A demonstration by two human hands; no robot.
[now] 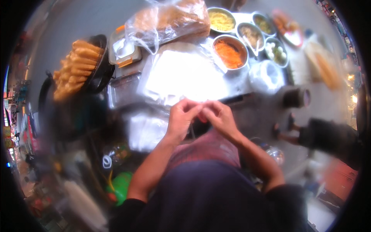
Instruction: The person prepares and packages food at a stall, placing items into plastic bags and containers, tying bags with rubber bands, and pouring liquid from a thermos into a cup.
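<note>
My left hand [185, 114] and my right hand [217, 114] meet at the fingertips, with the thumbs against the fingers. Blur and glare hide whether anything thin is pinched between them. A small red thing [202, 117] shows just below the joined fingertips; I cannot tell whether they touch it. Beyond my hands lies a stack of bright white sheets [185, 76], washed out by glare. A steel bowl of shredded orange vegetable [230, 53] stands past its right side. Close to my left wrist is a pile of clear plastic bags [146, 132].
Long fried dough sticks [78, 68] fill a black pan at left. Beside it sit a clip-lid container [125, 47] and a clear plastic tray [123, 88]. A bagged brown foodstuff [174, 21] lies behind. Other bowls include yellow shreds [221, 21]. A person [321, 134] stands at right.
</note>
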